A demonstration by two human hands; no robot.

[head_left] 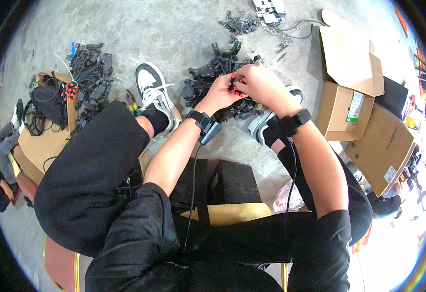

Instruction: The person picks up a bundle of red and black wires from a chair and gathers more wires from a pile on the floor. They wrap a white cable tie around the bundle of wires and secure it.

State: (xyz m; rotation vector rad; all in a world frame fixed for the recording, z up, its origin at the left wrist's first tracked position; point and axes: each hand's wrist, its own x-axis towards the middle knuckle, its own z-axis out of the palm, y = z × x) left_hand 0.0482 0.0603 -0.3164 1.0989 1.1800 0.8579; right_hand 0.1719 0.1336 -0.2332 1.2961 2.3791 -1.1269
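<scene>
Between my hands is a bunch of small dark pieces with bright red tips (235,89); their exact kind is too small to make out. My left hand (219,95) is closed around the bunch from the left. From the right, my right hand (260,83) bends over it, its fingers curled against the red tips and partly hidden. Just beneath and beyond both hands, a heap of black plastic parts and cables (201,78) lies on the concrete floor between my shoes.
A second heap of black parts (92,73) lies left, beside a cardboard box (45,146) bearing cables and more red-tipped pieces (69,91). On the right stands an opened carton (334,109). Small metal parts (242,24) are scattered at the far side. Cords (193,194) trail from my wristbands.
</scene>
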